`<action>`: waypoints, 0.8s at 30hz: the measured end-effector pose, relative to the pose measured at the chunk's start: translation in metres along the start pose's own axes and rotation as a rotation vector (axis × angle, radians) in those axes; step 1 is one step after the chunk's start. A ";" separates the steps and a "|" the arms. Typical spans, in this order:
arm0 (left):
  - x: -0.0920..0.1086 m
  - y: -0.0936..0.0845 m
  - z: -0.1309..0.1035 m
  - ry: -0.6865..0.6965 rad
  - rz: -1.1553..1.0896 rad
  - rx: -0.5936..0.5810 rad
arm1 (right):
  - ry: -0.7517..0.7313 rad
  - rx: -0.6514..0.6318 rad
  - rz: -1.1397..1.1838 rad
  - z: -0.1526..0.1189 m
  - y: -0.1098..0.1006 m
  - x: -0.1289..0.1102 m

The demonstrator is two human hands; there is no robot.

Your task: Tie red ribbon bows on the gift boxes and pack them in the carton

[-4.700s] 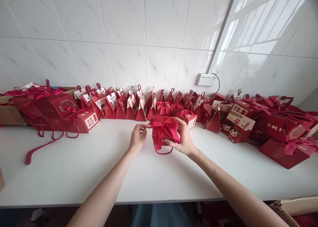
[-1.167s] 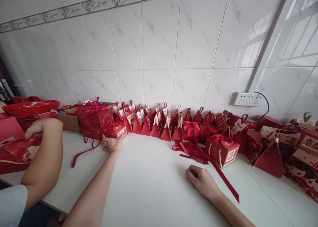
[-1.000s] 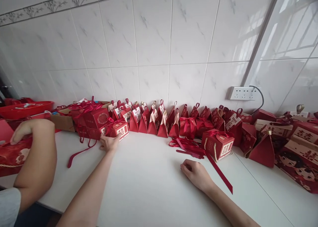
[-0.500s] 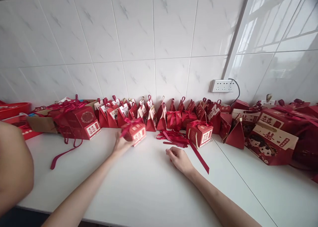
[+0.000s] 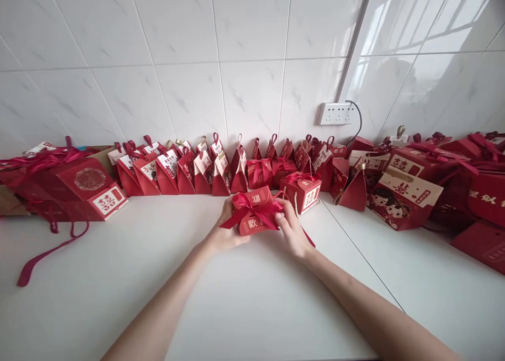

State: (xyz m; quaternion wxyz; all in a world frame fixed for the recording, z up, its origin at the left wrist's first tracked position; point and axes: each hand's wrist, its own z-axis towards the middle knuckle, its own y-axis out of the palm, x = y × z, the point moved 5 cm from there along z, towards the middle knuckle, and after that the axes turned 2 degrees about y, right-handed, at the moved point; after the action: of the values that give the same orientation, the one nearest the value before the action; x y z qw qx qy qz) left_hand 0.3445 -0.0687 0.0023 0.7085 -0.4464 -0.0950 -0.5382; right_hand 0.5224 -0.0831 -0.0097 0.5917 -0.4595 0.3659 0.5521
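A small red gift box (image 5: 252, 227) with gold lettering and a red ribbon bow on top is tilted toward me above the white table. My left hand (image 5: 229, 229) wraps round its left side. On its right side rests my right hand (image 5: 292, 232), thumb near the bow and fingers partly hidden behind. Just beyond the right hand stands a second red gift box (image 5: 303, 192) with a bow, a cord handle and a white label. A ribbon end (image 5: 309, 238) shows beside my right wrist; the other loose ribbons are mostly hidden.
Along the tiled wall runs a row of red pointed gift boxes (image 5: 169, 171) with ribbon loops. Larger red boxes (image 5: 79, 182) are stacked at left, a ribbon trailing on the white table (image 5: 236, 308). More boxes (image 5: 406, 198) crowd the right. A power strip (image 5: 335, 113) hangs on the wall.
The bowed gift box has come rightward and nearer in my left hand, its top now facing me. My right hand has moved from the table onto it. The view has turned slightly right.
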 end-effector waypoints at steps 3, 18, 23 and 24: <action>0.002 0.002 -0.003 -0.001 0.020 -0.095 | 0.031 -0.058 -0.067 0.001 0.002 -0.003; -0.001 -0.018 0.007 -0.345 -0.464 0.287 | 0.074 -0.093 0.023 0.005 -0.002 0.002; 0.006 -0.016 0.008 -0.391 -0.501 0.297 | 0.033 -0.149 0.036 0.003 0.003 0.001; 0.009 -0.017 0.009 -0.388 -0.466 0.284 | 0.026 -0.144 0.022 0.003 0.003 0.001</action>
State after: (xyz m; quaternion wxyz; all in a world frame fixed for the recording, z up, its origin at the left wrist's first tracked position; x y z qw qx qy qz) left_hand 0.3367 -0.0685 0.0216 0.5902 -0.4037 -0.4018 -0.5721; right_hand 0.5197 -0.0800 -0.0105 0.5461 -0.5042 0.3379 0.5774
